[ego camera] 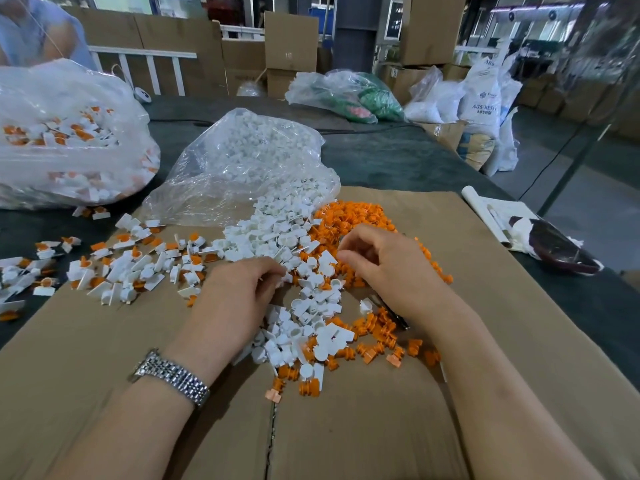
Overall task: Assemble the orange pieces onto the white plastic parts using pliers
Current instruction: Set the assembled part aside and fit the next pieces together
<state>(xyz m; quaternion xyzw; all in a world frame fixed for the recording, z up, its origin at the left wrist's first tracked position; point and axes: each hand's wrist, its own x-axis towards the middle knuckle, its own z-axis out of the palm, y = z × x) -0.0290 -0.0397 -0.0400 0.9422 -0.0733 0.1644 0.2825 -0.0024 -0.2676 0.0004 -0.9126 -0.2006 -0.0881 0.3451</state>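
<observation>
Pliers lie under right hand, long axis running toward the wrist, so it's nearer; both hands' fingers curled over pile, contents can't tell.

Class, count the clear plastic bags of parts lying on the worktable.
2. One bag of assembled pieces lies at the far left; one bag of white parts lies open at the centre, spilling toward the hands. More bags sit beyond the table.
</observation>
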